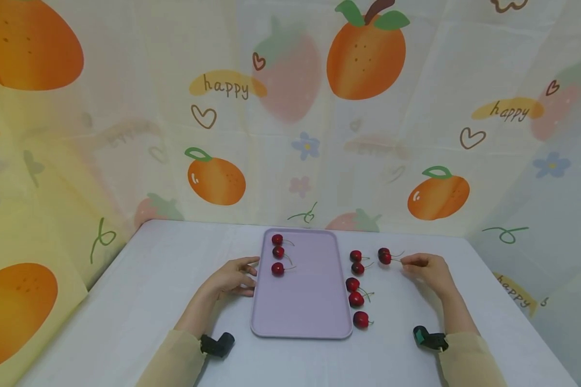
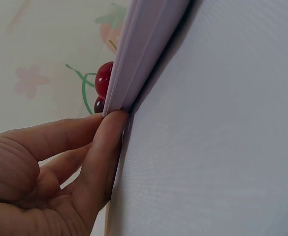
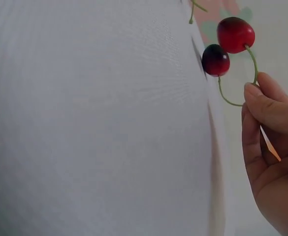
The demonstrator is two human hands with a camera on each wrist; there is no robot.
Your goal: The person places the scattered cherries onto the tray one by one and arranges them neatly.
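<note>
My left hand (image 1: 232,277) is at the left edge of a lilac tray (image 1: 300,317); in the left wrist view, thumb and finger pinch the tray's rim (image 2: 126,64). Three red cherries with stems, one of them the top cherry (image 1: 277,239), lie in a column on the tray's upper left. To the tray's right, my right hand (image 1: 428,271) pinches the green stem (image 3: 255,64) of a cherry (image 3: 236,34). A darker cherry (image 3: 215,60) lies right beside that one, its stem curving toward the fingers; whether they touch this stem I cannot tell.
Several more cherries, among them a lower cherry (image 1: 361,320), line the tray's right side. All stand on a white table (image 1: 126,301). Behind it hangs a fruit-printed cloth (image 1: 281,134). Each wrist wears a black camera (image 1: 218,344).
</note>
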